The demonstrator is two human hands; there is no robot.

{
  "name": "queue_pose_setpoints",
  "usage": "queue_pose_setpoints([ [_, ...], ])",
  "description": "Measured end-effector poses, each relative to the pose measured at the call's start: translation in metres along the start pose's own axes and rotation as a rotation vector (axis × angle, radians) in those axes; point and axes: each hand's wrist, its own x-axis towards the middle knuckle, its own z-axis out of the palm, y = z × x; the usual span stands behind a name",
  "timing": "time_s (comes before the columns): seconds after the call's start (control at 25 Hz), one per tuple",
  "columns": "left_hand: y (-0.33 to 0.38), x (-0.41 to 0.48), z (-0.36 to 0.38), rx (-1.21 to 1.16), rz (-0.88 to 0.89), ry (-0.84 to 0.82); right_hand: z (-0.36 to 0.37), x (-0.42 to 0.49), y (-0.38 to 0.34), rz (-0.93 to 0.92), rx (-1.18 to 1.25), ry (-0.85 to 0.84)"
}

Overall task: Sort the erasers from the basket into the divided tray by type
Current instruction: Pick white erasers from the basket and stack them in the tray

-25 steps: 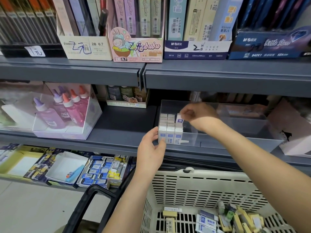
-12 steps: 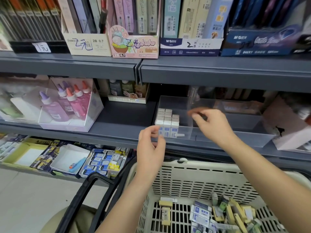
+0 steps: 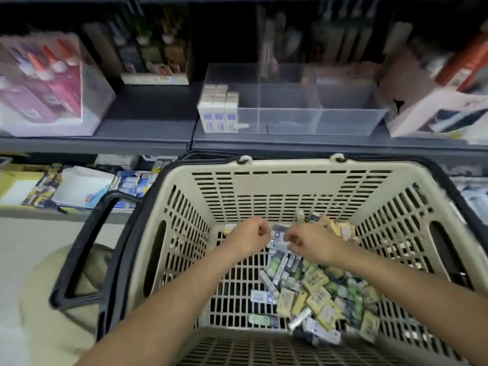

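Beyond the fingers (image 3: 264, 231), up on the shelf (image 3: 148, 120), stands the clear divided tray (image 3: 343, 120), with stacked white-blue erasers (image 3: 218, 109) in its left compartment; a glue-bottle box (image 3: 50, 85) sits far left; the left hand (image 3: 250, 237) and right hand (image 3: 314, 244) are low inside the basket (image 3: 290, 167), close together, fingers curled over blue-white erasers by the far wall; blur hides whether they hold any; the loose eraser heap (image 3: 319, 294) lies nearer the person.

This is a stationery shop. Grey shelves (image 3: 148, 120) hold boxed glue bottles (image 3: 50, 67) and rows of packaged stock (image 3: 133, 182). A plastic shopping basket (image 3: 290, 167) stands in front.
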Motion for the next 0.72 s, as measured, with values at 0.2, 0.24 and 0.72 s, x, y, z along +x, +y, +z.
queue_pose_setpoints([
  [0.2, -0.036, 0.004, 0.018, -0.014, -0.184, 0.022, 0.032, 0.024, 0.008, 0.167, -0.071, 0.014],
  [0.24, -0.041, 0.003, 0.014, 0.04, -0.181, 0.06, 0.036, 0.026, 0.005, 0.164, -0.108, 0.028],
  [0.72, -0.059, -0.007, 0.004, 0.043, -0.259, -0.039, 0.055, 0.039, -0.033, 0.259, -0.037, -0.044],
])
